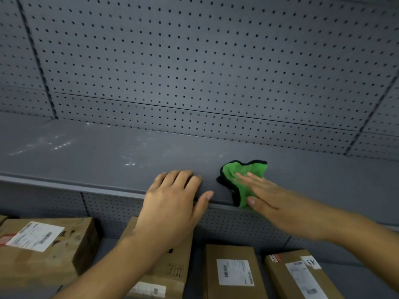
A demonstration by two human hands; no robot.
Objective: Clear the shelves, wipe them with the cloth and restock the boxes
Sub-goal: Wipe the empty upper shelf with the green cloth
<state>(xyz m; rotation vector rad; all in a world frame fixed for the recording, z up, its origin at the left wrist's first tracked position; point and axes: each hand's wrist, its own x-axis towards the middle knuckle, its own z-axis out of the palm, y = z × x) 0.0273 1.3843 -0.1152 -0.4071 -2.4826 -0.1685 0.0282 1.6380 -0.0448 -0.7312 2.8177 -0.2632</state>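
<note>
Grey pegboard [194, 61] backed the bare upper shelf [86, 152]. My right hand [265, 197] pressed the green cloth [241, 180] flat near its front edge, fingers straight. My left hand [172, 197] rested beside it, fingers relaxed. Cardboard boxes [233, 272] sat on the shelf below.

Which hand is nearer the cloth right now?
Right. The right hand lies flat on the cloth, pressing it to the shelf; the left hand rests on the shelf's front edge to the cloth's left, not touching it.
</note>
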